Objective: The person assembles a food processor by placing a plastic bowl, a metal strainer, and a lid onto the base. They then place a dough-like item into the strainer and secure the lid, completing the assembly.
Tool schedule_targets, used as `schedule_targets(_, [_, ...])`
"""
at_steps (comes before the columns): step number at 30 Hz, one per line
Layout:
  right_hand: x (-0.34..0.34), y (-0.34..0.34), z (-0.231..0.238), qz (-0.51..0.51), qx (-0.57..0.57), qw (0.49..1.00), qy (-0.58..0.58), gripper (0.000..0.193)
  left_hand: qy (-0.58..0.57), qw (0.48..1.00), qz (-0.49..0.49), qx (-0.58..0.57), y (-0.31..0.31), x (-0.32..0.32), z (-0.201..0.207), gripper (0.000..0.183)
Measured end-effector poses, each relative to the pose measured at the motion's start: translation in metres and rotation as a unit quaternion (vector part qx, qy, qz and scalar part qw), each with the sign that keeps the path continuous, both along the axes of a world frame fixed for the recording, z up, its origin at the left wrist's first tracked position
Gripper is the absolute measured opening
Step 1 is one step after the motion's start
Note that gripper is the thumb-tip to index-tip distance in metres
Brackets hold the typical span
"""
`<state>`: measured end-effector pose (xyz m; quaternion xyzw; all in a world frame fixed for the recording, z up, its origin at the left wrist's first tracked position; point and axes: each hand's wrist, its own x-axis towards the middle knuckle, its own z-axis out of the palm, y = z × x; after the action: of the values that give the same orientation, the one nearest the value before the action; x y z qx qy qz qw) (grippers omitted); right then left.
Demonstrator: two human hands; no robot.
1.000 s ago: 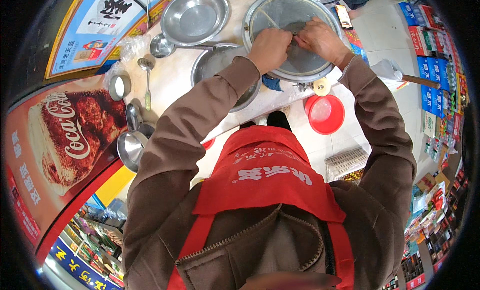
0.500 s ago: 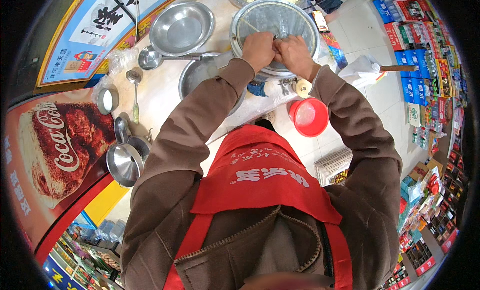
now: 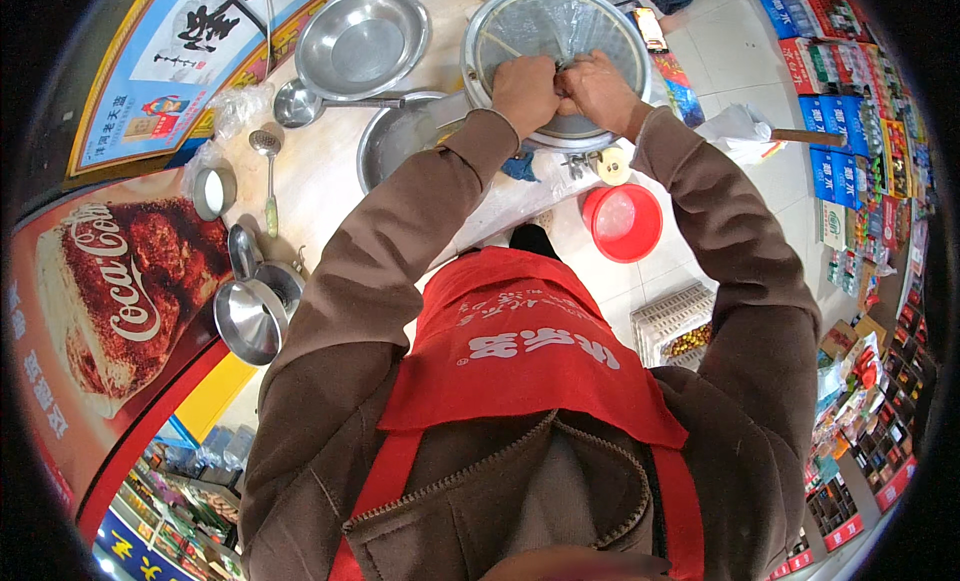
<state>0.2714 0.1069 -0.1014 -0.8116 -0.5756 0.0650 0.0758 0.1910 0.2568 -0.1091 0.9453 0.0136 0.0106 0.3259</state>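
My left hand [image 3: 526,93] and my right hand [image 3: 603,91] meet over a round metal-rimmed vessel [image 3: 641,43]. Both are closed, fingers curled in against each other. A small dark thing shows between them, but what they grip is mostly hidden. Greyish see-through material [image 3: 590,23] fills the vessel's top, with creases running toward my fingers. A thin pale stick [image 3: 497,41] shows at its left side. Left of my left hand, a metal basin [image 3: 378,153] lies partly under my sleeve.
A wide metal bowl [image 3: 362,43], a ladle [image 3: 296,104] and a skimmer [image 3: 268,171] lie on the pale table at left. Steel pans [image 3: 247,321] stand nearer me. A red bucket [image 3: 622,224] and a white basket [image 3: 662,321] are at right, below shelves of packaged goods [image 3: 850,146].
The view has shifted slightly, so the vessel and hands sit a little higher in it. My hands remain together over the vessel.
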Motion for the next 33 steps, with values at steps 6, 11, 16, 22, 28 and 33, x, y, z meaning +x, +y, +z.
schedule_targets(6, [-0.024, 0.010, -0.011, -0.123, 0.014, 0.992, -0.030, 0.029, -0.017, 0.994, -0.058, 0.088, 0.011, 0.002, 0.011, 0.011])
schedule_targets(11, [-0.031, 0.000, 0.010, -0.205, 0.070, 0.974, 0.069, 0.025, -0.246, 0.969, 0.007, 0.008, 0.014, -0.021, 0.042, 0.021])
schedule_targets(16, [-0.039, -0.069, 0.050, -0.100, 0.139, 0.985, -0.005, 0.026, -0.262, 0.953, 0.154, -0.002, 0.027, -0.088, 0.040, 0.038])
schedule_targets(22, [-0.094, -0.059, 0.040, -0.124, 0.150, 0.981, -0.007, 0.043, -0.208, 0.954, 0.213, -0.032, 0.014, -0.117, 0.012, 0.051])
schedule_targets(28, [-0.120, -0.012, 0.030, -0.140, 0.178, 0.972, 0.060, 0.037, -0.246, 0.963, 0.108, 0.035, 0.010, -0.098, 0.020, 0.033])
schedule_targets(33, [-0.060, -0.021, 0.027, -0.171, 0.149, 0.972, 0.063, 0.027, -0.185, 0.978, -0.033, 0.093, 0.016, -0.068, 0.023, 0.020])
